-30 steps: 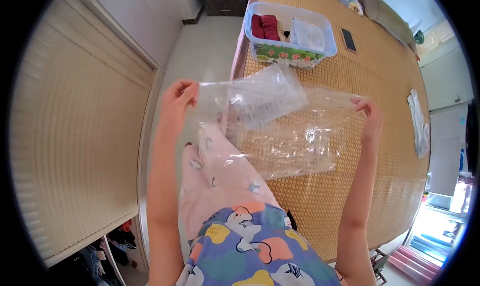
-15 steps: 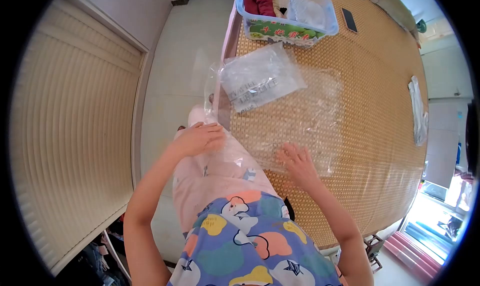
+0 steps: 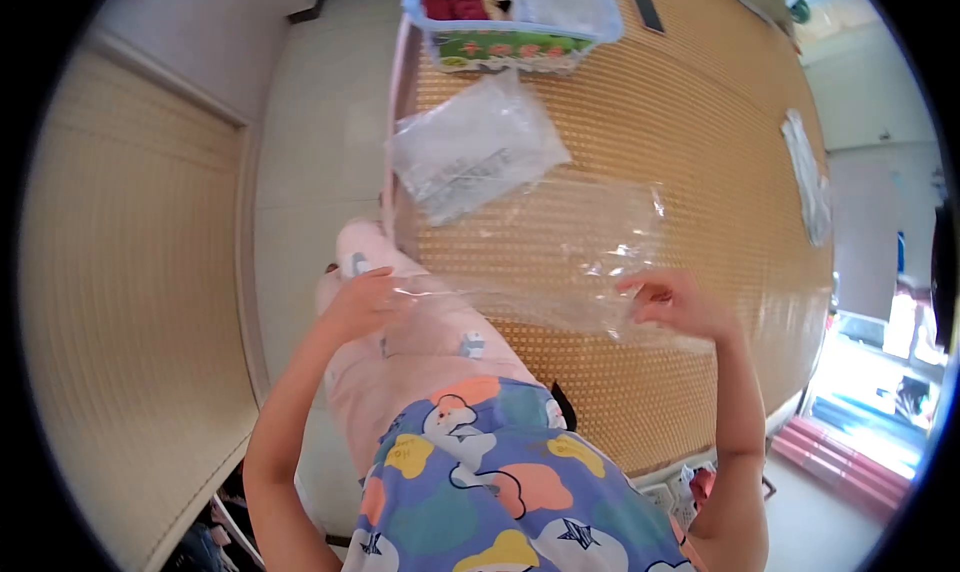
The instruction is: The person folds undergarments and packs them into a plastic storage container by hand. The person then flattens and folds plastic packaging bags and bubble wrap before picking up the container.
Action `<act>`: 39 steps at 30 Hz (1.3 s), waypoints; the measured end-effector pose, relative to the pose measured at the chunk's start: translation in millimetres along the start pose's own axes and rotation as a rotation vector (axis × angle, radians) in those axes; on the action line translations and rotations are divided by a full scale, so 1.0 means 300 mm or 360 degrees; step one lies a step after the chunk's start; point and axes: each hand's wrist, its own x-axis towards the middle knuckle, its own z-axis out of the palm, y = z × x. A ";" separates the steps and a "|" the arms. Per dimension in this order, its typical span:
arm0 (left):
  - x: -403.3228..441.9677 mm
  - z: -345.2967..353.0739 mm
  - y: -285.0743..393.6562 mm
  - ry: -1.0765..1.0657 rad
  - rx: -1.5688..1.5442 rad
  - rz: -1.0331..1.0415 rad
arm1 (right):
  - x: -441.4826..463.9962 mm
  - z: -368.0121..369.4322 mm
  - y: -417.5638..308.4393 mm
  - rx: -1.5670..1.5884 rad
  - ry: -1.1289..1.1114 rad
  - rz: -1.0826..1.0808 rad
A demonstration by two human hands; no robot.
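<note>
A clear plastic sheet or bag [image 3: 590, 212] lies partly on the woven mat, its near edge lifted between my hands. My left hand [image 3: 365, 304], above the pink trousers, pinches the left end of that edge. At the right end, my right hand [image 3: 675, 302] has its fingers curled on the same plastic, slightly blurred. Beyond it, a frosted plastic bag with printed letters [image 3: 480, 150] rests flat at the mat's left edge, close to the clear plastic.
A clear tub [image 3: 515, 47] with folded red and white cloth stands at the back. A phone [image 3: 647, 10] and a white cloth-like item [image 3: 806, 177] lie on the woven mat [image 3: 730, 162]. A slatted door [image 3: 130, 302] is on the left.
My hands first came down and inward from holding the plastic wide, then my right hand moved outward again. The near edge is now raised and folded. The view has shifted.
</note>
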 end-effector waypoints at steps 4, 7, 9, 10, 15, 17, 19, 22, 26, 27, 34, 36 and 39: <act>-0.039 -0.019 -0.037 0.0341 -0.0650 -0.0641 | -0.087 -0.124 0.221 0.1053 0.0113 0.0117; -0.015 -0.023 -0.088 0.0459 -0.1372 -0.0619 | -0.103 -0.036 0.418 0.1485 0.0159 -0.0140; 0.018 -0.051 -0.068 0.0507 -0.1580 -0.0687 | -0.090 0.056 0.411 0.1546 0.0189 -0.0286; 0.027 -0.057 -0.077 0.0495 -0.1636 -0.0704 | -0.071 0.100 0.398 0.1575 0.0207 -0.0362; 0.088 -0.073 -0.086 0.0571 -0.1787 -0.0959 | 0.023 0.209 0.389 0.1015 0.0656 -0.0064; 0.106 -0.080 -0.034 0.0638 -0.1878 -0.0891 | 0.080 0.237 0.436 0.1095 0.0868 0.0055; 0.100 -0.082 -0.013 0.0665 -0.1702 -0.0824 | 0.116 0.246 0.411 0.1200 0.1078 0.0114; 0.056 -0.049 -0.032 0.0597 -0.1230 -0.0825 | 0.155 0.261 0.429 0.1172 0.1243 0.0189; 0.079 -0.014 -0.066 0.0576 -0.0891 -0.1174 | 0.236 0.274 0.459 0.0578 0.1225 0.0646; 0.106 -0.017 -0.051 0.0586 -0.0740 -0.1272 | 0.254 0.298 0.483 0.0563 0.1264 0.0660; 0.114 0.035 -0.017 0.1128 0.0290 -0.1011 | 0.217 0.314 0.476 -0.0102 0.1639 0.0877; 0.136 0.059 0.029 0.1155 0.1123 -0.0563 | 0.222 0.320 0.469 -0.0427 0.1797 0.0753; 0.311 0.101 0.133 0.0515 0.1181 0.0015 | 0.363 0.384 0.341 -0.0474 0.1667 0.0298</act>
